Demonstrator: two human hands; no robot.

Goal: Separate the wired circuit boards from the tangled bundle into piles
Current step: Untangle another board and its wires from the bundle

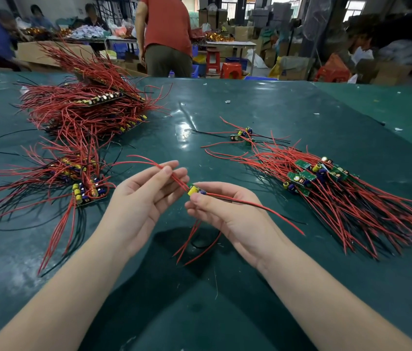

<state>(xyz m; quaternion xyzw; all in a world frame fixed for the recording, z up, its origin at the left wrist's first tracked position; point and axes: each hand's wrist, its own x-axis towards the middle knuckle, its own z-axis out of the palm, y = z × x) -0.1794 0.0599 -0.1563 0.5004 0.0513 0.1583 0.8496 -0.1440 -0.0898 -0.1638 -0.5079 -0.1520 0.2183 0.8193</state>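
Busy workshop behind, person in red shirt (167,34) standing past far edge of glossy dark-green table (225,312). Big tangled bundle (86,107) of thin red wires far left, smaller heap (73,178) nearer left, sorted pile (326,188) fanned out right, flat green boards on top. Bare stretch of table between piles, more toward near edge. Left hand (144,198) pinches red leads between thumb and fingers. Right hand (227,211) grips small circuit board (194,191), yellow capacitor poking out at fingertips, red and black leads trailing right.
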